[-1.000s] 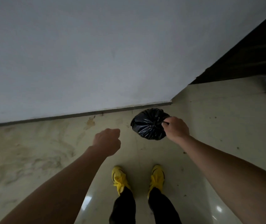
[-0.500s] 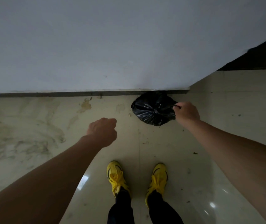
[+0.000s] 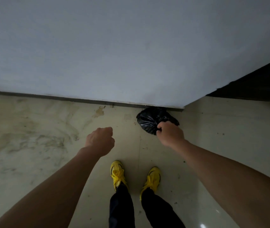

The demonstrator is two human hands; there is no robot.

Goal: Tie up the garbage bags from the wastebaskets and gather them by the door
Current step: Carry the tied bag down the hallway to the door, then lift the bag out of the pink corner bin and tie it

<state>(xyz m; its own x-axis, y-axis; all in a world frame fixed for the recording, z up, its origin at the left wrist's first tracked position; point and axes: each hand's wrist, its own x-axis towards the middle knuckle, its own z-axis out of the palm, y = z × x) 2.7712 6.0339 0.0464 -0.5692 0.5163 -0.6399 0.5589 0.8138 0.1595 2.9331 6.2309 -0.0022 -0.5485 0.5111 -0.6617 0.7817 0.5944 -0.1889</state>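
A small black garbage bag (image 3: 149, 120), bunched and tied, sits low by the foot of the white wall near its outer corner. My right hand (image 3: 170, 134) is closed on the bag's gathered top from the near side and hides part of it. Whether the bag rests on the floor or hangs just above it I cannot tell. My left hand (image 3: 100, 139) is a loose fist with nothing in it, held out over the floor to the left of the bag and apart from it.
A white wall (image 3: 114, 55) with a dark baseboard fills the upper view and ends at a corner on the right. Beyond the corner is a dark opening (image 3: 259, 83). The pale tiled floor (image 3: 32, 137) is stained. My yellow shoes (image 3: 117, 173) stand below.
My right hand has moved the bag toward the wall's base near the corner and now grips it from the near side. The left fist has hardly shifted.
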